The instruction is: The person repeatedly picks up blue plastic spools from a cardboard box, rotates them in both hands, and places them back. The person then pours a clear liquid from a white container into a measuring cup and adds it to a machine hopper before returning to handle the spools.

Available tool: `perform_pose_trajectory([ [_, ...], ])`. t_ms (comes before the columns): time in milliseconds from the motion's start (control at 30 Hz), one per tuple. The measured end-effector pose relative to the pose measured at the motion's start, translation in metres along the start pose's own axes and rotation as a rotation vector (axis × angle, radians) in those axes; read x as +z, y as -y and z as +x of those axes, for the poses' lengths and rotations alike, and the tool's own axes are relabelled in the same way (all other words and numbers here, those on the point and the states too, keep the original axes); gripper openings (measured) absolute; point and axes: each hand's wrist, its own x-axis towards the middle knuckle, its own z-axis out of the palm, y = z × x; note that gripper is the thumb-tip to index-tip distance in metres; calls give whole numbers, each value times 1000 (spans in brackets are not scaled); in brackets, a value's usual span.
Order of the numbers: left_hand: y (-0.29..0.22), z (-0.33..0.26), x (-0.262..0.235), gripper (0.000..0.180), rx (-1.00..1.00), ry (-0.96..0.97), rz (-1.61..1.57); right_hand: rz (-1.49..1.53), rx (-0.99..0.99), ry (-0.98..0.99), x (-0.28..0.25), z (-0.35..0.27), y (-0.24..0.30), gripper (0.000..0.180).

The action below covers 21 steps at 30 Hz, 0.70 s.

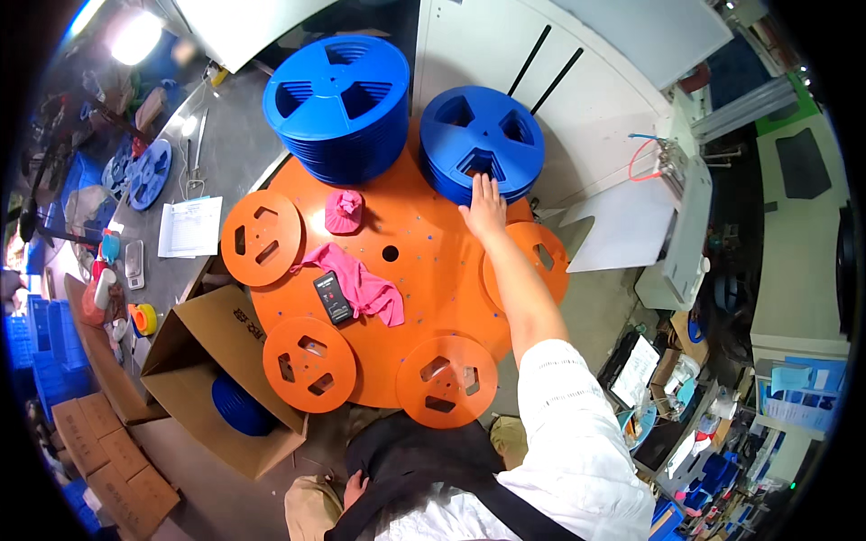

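My right hand (485, 206) reaches forward with its fingers stretched out, touching the near edge of the shorter stack of blue plastic reels (483, 135). The fingertips lie by a cut-out in the top reel and do not wrap round it. A taller stack of blue reels (336, 99) stands to the left. Both stacks are at the far side of an orange round table (424, 270). Down by my lap, my left hand (354, 490) shows only in part beside the black apron, its fingers mostly hidden.
Several orange slotted discs (310, 364) sit round the table's rim. On the table lie a pink cloth (370, 287), a black handheld device (334, 298) and a pink wrapped bundle (343, 212). An open cardboard box (212, 379) with blue reels stands left. A white panel (577, 99) rises behind.
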Motion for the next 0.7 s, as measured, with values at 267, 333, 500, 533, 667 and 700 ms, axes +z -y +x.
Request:
perform_pose_trajectory([
  [267,-98,-37,5,52,-185,53,-87,-116,-327,190,-12,7,-32,43],
  [333,-76,-19,16,51,-64,-25,-35,52,-503,31,-19,-34,-35,35],
  [500,-119,2,-15,47,-94,-1,-185,172,-594,87,-52,-167,-32,40],
  [533,-113,11,-16,46,-39,10,-148,150,-604,127,-64,-193,-28,41],
  [667,-107,44,-25,44,126,93,-114,168,-614,160,-100,-287,-18,41],
  [700,-111,47,-33,44,134,109,-133,169,-603,168,-110,-307,-12,40],
])
